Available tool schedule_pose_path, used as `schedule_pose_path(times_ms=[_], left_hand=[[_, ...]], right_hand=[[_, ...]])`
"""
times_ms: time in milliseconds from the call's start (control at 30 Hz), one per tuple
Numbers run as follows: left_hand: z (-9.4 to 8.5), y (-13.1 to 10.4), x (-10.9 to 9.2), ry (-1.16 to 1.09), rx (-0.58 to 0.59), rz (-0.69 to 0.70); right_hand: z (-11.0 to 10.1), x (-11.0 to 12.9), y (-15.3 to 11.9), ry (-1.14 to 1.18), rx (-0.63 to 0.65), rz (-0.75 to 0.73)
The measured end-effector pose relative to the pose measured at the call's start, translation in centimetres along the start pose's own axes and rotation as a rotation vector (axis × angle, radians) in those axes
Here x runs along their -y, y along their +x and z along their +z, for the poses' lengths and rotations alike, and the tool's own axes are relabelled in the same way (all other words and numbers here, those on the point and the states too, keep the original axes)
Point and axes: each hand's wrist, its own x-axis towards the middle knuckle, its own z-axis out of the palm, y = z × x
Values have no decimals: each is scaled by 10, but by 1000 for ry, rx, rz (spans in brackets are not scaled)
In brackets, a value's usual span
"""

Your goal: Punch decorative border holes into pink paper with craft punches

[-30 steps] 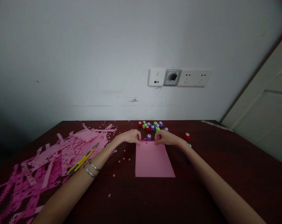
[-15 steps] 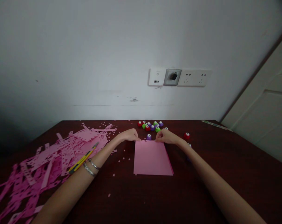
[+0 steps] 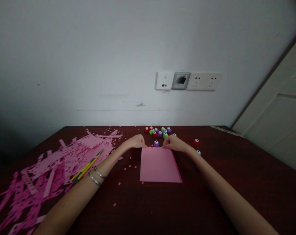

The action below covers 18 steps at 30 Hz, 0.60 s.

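Observation:
Pink paper (image 3: 160, 165) lies on the dark table in front of me, with a deeper pink sheet showing along its right edge. At its far left corner, my left hand (image 3: 136, 141) pinches the edge between closed fingers. My right hand (image 3: 172, 143) pinches the same far edge towards the right corner. Between the two hands, just beyond the paper, stands a small purple craft punch (image 3: 156, 143) with a white top. Several similar punches in red, green and purple (image 3: 160, 133) cluster behind it.
On the left spreads a heap of punched pink paper strips (image 3: 52, 166), with a yellow utility knife (image 3: 87, 165) on it. Tiny pink cutouts (image 3: 129, 166) are scattered nearby. A red punch (image 3: 196, 142) stands to the right, and a ruler-like strip (image 3: 226, 131) lies at the back right.
The near edge of the upper pink sheet has shifted slightly away from me, and more of the deeper pink sheet shows at the right. Both hands have barely moved.

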Motion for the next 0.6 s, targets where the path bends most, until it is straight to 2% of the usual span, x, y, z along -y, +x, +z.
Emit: schedule_pose_path(times_ms=[600], left_hand=[[-4,-4,-1,-24,10,5]], right_hand=[[-2,-2,-1,65,6,-21]])
